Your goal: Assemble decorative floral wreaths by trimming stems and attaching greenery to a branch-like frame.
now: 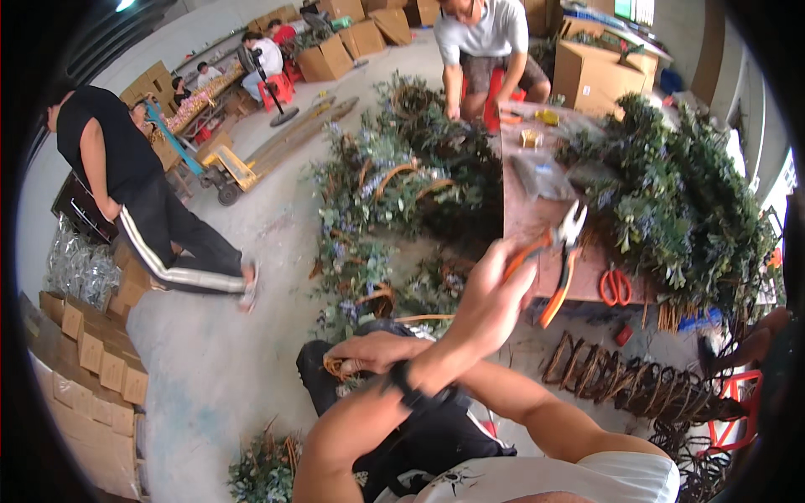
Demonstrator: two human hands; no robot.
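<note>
My left forearm, with a dark band on the wrist, crosses over my right arm. In my left hand (pixel 490 293) is a pair of pliers (pixel 572 228) with orange-and-black handles, held up over the table's near edge. Its jaws point up, and one handle swings out clear of my fingers. Lower and to the left, my right hand (pixel 373 348) is closed over my lap, its fingers around a brown twig ring (pixel 335 365). Part of that ring is hidden under the hand. Green leafy garlands (pixel 360 251) with small bluish flowers lie on the floor ahead.
The table (pixel 528 220) to the right bears red-handled scissors (pixel 615 287), plastic bags and piled greenery (pixel 679 193). Twig rings (pixel 620 377) lie below it. A person (pixel 486 50) sits opposite; another (pixel 126 184) walks at left near a pallet jack (pixel 235 172). Cardboard boxes (pixel 96 352) stand left.
</note>
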